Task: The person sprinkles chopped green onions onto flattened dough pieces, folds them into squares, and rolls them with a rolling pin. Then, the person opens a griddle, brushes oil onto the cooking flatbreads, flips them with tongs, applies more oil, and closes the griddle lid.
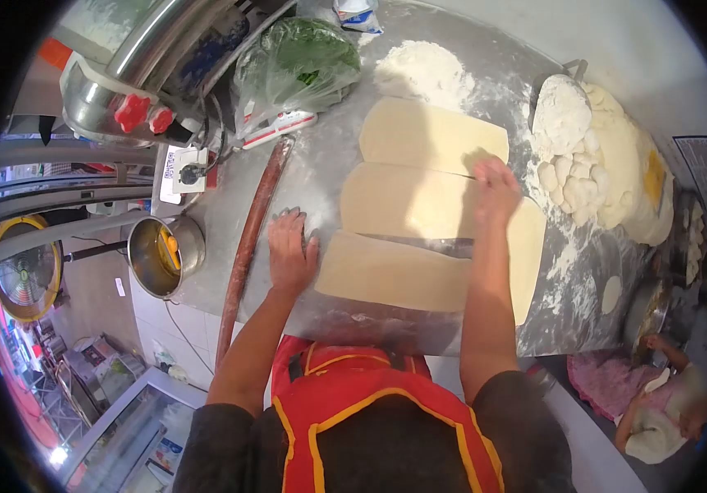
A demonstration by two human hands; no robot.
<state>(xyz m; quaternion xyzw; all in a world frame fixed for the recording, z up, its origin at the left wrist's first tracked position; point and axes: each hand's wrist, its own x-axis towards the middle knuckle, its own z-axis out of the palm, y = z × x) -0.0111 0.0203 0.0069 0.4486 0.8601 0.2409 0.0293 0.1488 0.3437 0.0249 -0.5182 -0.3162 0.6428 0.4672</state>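
In front of you on the table (329, 189), the dough sheets (403, 201) lie side by side, with a flour mound (427, 72) just beyond them. To their right sits the large dough mass (628, 177), a flour heap (561, 113) and small dough pieces (571, 182) along its left side. On your left, the rolling pin (255, 230) points away from you, the bag of greens (300, 66) past its far end and the pot (148, 267) to its left.

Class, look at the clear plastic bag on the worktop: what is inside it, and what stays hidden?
Inside the plastic bag are green leaves. Whatever lies beneath the uppermost leaves is covered and cannot be seen.
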